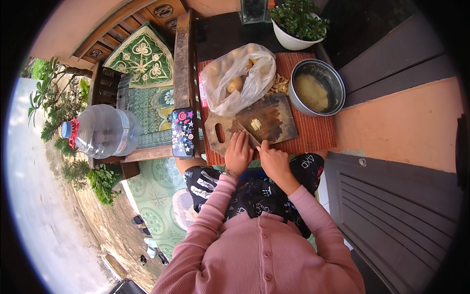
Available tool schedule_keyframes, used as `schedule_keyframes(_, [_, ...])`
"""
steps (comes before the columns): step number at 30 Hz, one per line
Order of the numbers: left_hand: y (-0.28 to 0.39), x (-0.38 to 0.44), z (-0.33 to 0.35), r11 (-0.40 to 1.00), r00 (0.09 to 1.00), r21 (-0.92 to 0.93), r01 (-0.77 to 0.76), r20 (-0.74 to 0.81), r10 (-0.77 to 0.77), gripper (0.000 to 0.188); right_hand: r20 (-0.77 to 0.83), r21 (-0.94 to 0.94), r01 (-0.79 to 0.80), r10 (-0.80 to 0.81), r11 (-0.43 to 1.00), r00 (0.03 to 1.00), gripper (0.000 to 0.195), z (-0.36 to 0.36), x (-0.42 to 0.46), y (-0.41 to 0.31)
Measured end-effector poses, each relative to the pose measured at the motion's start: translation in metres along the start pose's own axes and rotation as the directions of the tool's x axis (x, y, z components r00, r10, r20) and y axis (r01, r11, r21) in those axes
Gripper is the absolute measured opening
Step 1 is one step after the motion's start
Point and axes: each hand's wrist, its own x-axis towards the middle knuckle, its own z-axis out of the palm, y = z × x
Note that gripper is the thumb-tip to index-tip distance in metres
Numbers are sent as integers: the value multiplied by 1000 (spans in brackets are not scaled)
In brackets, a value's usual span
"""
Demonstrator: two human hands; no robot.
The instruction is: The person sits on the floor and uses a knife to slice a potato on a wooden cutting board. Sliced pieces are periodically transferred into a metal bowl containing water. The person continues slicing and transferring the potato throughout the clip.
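Note:
A worn wooden cutting board (273, 115) lies on an orange-red ribbed mat. My right hand (273, 160) is closed around the handle of a knife (250, 135), whose blade points up and left across the board. My left hand (239, 150) rests at the board's near edge, its fingers together close beside the blade; whether something is under the fingertips is hidden. Just beyond the blade sits a small pile of pale cut sticks (256, 124), seemingly potato. A clear plastic bag of potatoes (238, 81) overlaps the board's far left side.
A metal pot (317, 87) with pale pieces in cloudy liquid stands at the right, beside peelings (279, 85). Behind are a potted plant (299, 29) and a glass container (254, 11). Left are a star-patterned phone case (183, 132), a wooden bench (183, 62) and a large water bottle (106, 131).

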Motion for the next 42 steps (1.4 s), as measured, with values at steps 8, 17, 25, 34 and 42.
schedule_keyframes(8, [1, 1, -4, 1000, 1000, -17, 6, 13, -6, 46, 45, -32, -7, 8, 999, 999, 26, -5, 1, -2])
schedule_keyframes(17, [2, 1, -4, 1000, 1000, -15, 7, 17, -7, 45, 33, -11, -19, 20, 1000, 999, 25, 4, 3, -4])
schedule_keyframes(25, [3, 3, -6, 1000, 1000, -19, 2, 8, -2, 45, 44, 72, -22, 18, 997, 999, 26, 8, 9, -3])
schedule_keyframes(34, [3, 4, -4, 1000, 999, -22, -14, -46, 13, 43, 9, 127, -73, 73, 989, 997, 28, 13, 11, -7])
schedule_keyframes(42, [2, 1, -3, 998, 999, -57, 6, -41, -9, 44, 111, 107, -119, 107, 987, 988, 29, -12, -19, 0])
